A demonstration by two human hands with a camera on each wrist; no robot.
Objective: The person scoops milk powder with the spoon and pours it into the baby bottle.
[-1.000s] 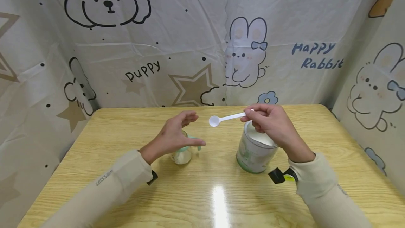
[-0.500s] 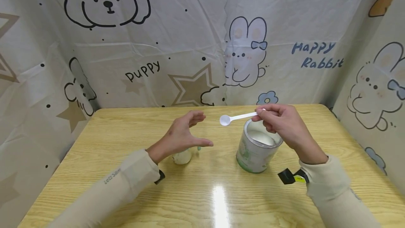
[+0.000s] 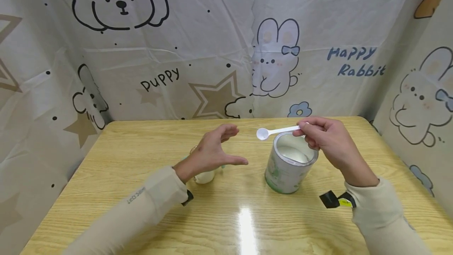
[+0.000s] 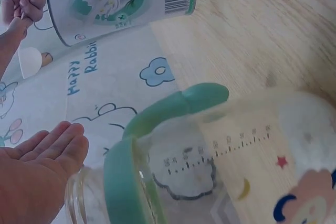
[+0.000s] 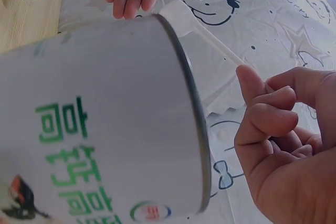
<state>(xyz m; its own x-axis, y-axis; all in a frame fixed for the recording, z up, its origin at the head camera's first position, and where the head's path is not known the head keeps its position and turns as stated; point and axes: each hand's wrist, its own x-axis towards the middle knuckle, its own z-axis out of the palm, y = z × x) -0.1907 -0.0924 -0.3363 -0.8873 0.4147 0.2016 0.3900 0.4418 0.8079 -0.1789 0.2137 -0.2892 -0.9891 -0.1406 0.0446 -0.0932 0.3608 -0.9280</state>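
In the head view my right hand (image 3: 327,141) pinches the end of a white scoop's handle. The white scoop (image 3: 263,133) points left, its round bowl just left of the rim of an open milk powder can (image 3: 287,174). White powder shows inside the can. My left hand (image 3: 212,150) is held with fingers and thumb apart, holding nothing. Below and behind it stands a baby bottle (image 3: 204,177), mostly hidden by the hand. In the left wrist view the bottle (image 4: 173,161) is clear with a mint-green collar and handle, its threaded neck uncapped, beside the left fingers.
Both things stand on a wood-grain table (image 3: 141,145), the can to the right of the bottle. A printed curtain (image 3: 159,42) with cartoon animals hangs behind the table's far edge and along both sides.
Both hands have moved to the right, the scoop with the right one. The left hand now covers more of the bottle, and more of the can's opening shows.
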